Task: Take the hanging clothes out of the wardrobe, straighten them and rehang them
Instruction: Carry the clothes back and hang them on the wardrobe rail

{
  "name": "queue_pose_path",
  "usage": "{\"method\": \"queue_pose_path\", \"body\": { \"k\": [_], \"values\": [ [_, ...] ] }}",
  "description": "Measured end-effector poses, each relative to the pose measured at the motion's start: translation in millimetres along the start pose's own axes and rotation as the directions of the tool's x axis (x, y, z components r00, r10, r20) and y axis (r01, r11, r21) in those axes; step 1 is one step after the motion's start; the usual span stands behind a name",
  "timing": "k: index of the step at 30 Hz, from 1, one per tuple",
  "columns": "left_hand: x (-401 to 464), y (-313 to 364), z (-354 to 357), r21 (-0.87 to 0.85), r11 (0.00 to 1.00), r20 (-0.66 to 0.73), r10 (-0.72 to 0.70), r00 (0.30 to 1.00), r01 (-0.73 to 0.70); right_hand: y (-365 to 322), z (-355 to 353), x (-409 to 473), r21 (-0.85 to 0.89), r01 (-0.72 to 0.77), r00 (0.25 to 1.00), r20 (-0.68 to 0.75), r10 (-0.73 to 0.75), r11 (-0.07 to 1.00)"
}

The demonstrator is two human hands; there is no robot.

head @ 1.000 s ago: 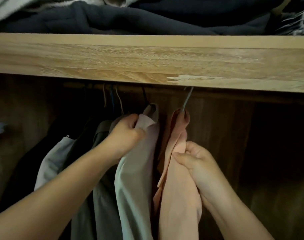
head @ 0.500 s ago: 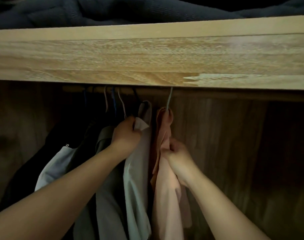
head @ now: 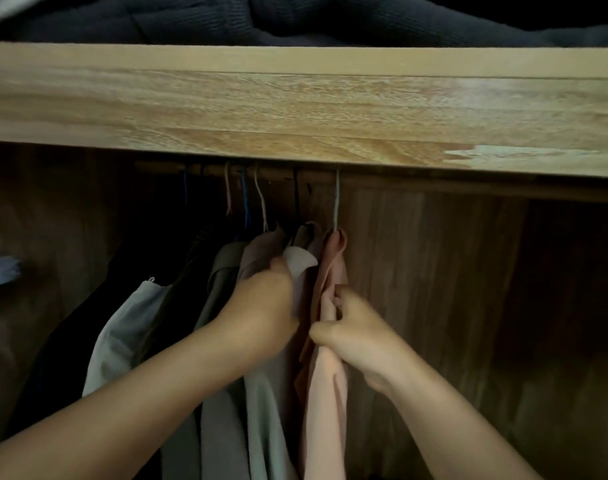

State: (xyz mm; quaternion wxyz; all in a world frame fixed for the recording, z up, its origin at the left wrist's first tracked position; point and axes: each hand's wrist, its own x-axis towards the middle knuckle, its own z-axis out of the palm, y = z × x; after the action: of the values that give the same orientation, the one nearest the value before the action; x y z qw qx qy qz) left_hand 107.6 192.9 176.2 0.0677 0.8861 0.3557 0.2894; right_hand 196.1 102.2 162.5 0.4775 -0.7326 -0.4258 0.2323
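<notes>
Change: both hands have closed together at the garment tops.
Left hand (head: 261, 306): grips the pale shirt (head: 300, 263).
Right hand (head: 356, 336): pinches the pink shirt (head: 326, 375).
Technique: smooth downward, steadying the hanger (head: 336, 199).

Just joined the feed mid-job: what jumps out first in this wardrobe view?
Two bare arms reach up from the bottom edge. The right hand pinches the peach garment hanging at the right end of the row, and the left hand grips the pale beige garment beside it. Above them a broad light wooden shelf edge spans the frame, with dark folded fabric piled on top.
</notes>
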Motion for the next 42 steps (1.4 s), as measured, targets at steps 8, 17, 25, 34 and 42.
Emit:
{"method": "queue_pose_path", "body": {
  "k": [8, 17, 25, 34, 42],
  "values": [
    [-19, -7, -16, -0.171, 0.962, -0.068, 0.203, 0.977, -0.212, -8, 27, -7, 0.068, 0.083, 0.993, -0.095, -0.077, 0.994],
    [-53, -23, -12, -0.365, 0.917, 0.032, 0.186, 0.982, -0.162, 33, 27, -49, 0.108, 0.056, 0.954, -0.300, -0.021, 0.993],
    [-112, -34, -9, -0.327, 0.945, 0.064, 0.041, 0.997, -0.018, 97, 8, -100, -0.270, -0.152, 0.984, -0.130, 0.121, 0.951],
    [-240, -40, 8, -0.150, 0.957, 0.320, -0.191, 0.928, 0.248, 148, 17, -164, -0.570, -0.125, 0.942, 0.189, 0.278, 0.812],
    [-361, -67, -12, 0.163, 0.861, 0.453, -0.499, 0.738, 0.482, 155, 66, -213, -0.728, 0.096, 0.821, 0.444, 0.360, 0.678]
  ]
}}
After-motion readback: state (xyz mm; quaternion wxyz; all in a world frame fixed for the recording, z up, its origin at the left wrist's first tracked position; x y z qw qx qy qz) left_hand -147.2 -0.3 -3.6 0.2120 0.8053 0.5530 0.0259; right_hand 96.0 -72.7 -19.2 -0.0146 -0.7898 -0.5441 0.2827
